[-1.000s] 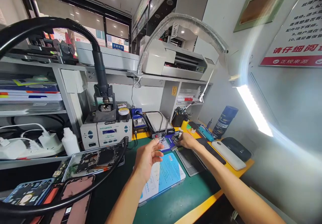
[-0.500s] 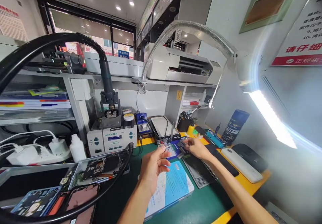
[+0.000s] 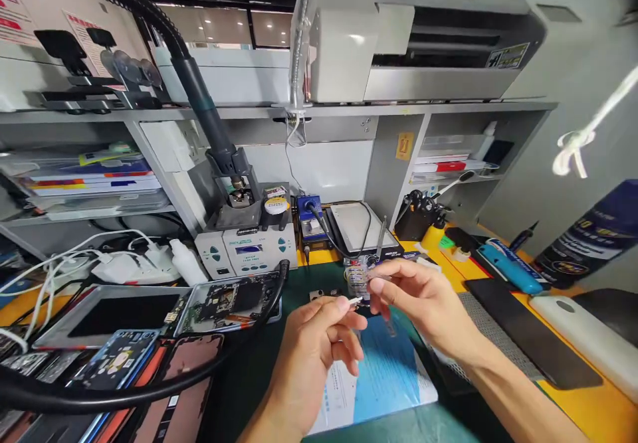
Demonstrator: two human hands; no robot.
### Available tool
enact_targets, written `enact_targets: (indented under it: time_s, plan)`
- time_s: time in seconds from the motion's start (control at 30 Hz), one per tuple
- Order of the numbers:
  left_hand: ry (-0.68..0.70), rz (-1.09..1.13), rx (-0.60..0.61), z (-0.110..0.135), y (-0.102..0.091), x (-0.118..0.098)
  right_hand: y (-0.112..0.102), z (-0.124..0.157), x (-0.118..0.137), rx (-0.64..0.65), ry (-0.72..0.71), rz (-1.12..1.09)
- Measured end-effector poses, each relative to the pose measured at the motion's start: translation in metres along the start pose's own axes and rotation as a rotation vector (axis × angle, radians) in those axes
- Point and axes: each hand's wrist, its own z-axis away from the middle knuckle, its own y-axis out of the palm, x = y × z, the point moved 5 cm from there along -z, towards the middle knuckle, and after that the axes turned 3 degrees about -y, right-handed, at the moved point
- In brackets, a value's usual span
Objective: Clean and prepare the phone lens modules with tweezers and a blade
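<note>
My left hand [image 3: 316, 353] is closed in a pinch on a small white piece [image 3: 355, 301], its other fingers curled loosely. Close by on the right, my right hand [image 3: 423, 303] has thumb and fingers drawn together; a clear sliver [image 3: 390, 325] shows just below them, and I cannot make out what they grip. Both hands are above a blue and white box [image 3: 383, 376] lying on the green mat [image 3: 249, 376]. Behind the fingertips stands a clear container [image 3: 357, 277] with small contents.
Opened phones and a tablet [image 3: 219, 310] lie on the left beneath a thick black hose [image 3: 239, 363]. A soldering station [image 3: 249, 250] stands behind them. To the right are a dark pad [image 3: 533, 330], a teal tool [image 3: 508, 267], a spray can [image 3: 588, 237] and a white power bank-like object [image 3: 588, 330].
My right hand has come back from the items behind the box to beside my left hand. A small white piece now shows in my left fingertips. The view has tilted down.
</note>
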Motion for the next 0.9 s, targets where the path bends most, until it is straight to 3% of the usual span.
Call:
enact_targets:
  time_s: [0.17,0.27,0.33,0.53,0.7,0.9]
  plan:
    - [-0.073,0.098,0.013,0.001,0.006,0.006,0.005,0.027,0.006,-0.123,-0.425,0.338]
    - [-0.113,0.096,0.035,0.002,0.008,0.011,0.008,0.035,0.011,-0.135,-0.549,0.434]
    - [-0.129,0.102,0.045,0.003,0.008,0.013,0.009,0.036,0.011,-0.135,-0.499,0.408]
    - [-0.099,0.015,0.003,0.005,0.005,0.017,0.009,0.034,-0.006,-0.167,-0.176,0.214]
    - [0.015,-0.196,-0.073,0.006,0.001,0.012,0.009,0.03,-0.011,-0.208,-0.077,0.096]
    - [0.25,-0.504,-0.191,0.011,0.001,0.003,0.009,0.026,-0.014,-0.204,-0.026,0.036]
